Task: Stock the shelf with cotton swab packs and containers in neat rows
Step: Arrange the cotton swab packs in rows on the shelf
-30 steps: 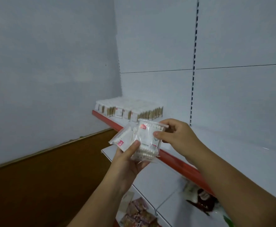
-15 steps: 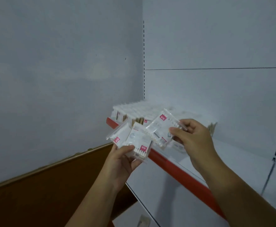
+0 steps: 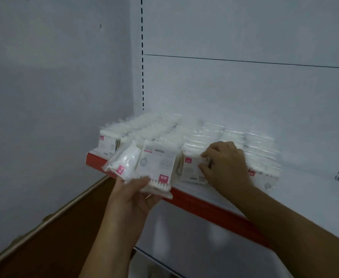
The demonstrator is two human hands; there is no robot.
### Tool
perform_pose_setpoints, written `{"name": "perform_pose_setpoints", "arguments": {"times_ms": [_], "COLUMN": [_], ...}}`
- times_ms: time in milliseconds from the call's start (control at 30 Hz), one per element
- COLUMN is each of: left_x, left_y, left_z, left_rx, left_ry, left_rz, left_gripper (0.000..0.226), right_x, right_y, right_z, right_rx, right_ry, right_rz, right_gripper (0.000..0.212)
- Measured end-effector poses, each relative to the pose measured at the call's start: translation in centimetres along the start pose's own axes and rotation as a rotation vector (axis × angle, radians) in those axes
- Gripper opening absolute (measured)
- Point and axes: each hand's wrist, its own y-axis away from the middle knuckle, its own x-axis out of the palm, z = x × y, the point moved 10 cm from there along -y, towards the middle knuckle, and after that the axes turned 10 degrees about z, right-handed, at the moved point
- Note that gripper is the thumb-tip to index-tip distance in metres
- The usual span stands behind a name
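Swab packs (image 3: 154,165): seemingly two gripped in left hand (image 3: 132,195), one pinched by right hand (image 3: 225,167) on shelf (image 3: 309,189).

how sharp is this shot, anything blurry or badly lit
Head view: dim, flat bluish light, no glare; the stocked packs at the back smear into white blur; the cotton swab packs in the left hand are sharper; the right hand, gripping a front-row pack, is slightly soft.

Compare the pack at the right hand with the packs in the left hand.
The shelf pack sits on the shelf in the front row, pinched by the right hand; the held packs are off it, gripped in the left hand. The shelf pack is one; the held packs are two, fanned apart. Both are clear wrappers with pink labels.
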Motion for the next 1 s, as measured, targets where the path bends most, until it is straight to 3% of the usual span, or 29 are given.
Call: {"name": "perform_pose_setpoints", "arguments": {"times_ms": [167,300,367,467,600,800,900,1000], "left_x": [0.9,2.2,3.1,5.3,7.0,5.1,5.1,4.8], "left_y": [-1.9,-3.3,-3.9,-4.9,-6.1,-8.6,-9.7,-10.6], "left_z": [2.5,2.9,3.5,5.1,6.5,6.1,5.7,5.5], "left_rx": [-0.108,-0.139,-0.153,-0.175,-0.162,-0.129,-0.171,-0.184], "left_ry": [0.058,0.024,-0.028,-0.114,-0.134,-0.155,-0.222,-0.303], "left_rz": [0.105,0.155,0.167,0.181,0.191,0.087,0.12,0.153], "left_gripper": [0.076,0.081,0.07,0.066,0.055,0.039,0.046,0.037], "right_x": [-0.6,-5.7,-6.1,-4.7,-6.4,-5.8,-6.4,-7.1], "right_y": [0.1,1.1,1.3,1.7,2.6,5.0,5.2,5.8], "right_z": [0.0,-1.7,-0.8,-0.2,-3.8,-10.0,-10.9,-11.3], "right_rx": [0.043,0.144,0.12,0.12,0.2,0.385,0.377,0.396], "right_ry": [0.076,-0.37,-0.628,-0.626,-0.64,-1.187,-1.106,-0.982], "right_rz": [0.021,-0.129,0.013,0.254,0.103,0.041,-0.034,-0.133], "right_gripper": [0.019,0.016,0.014,0.027,0.025,0.045,0.027,0.017]}}
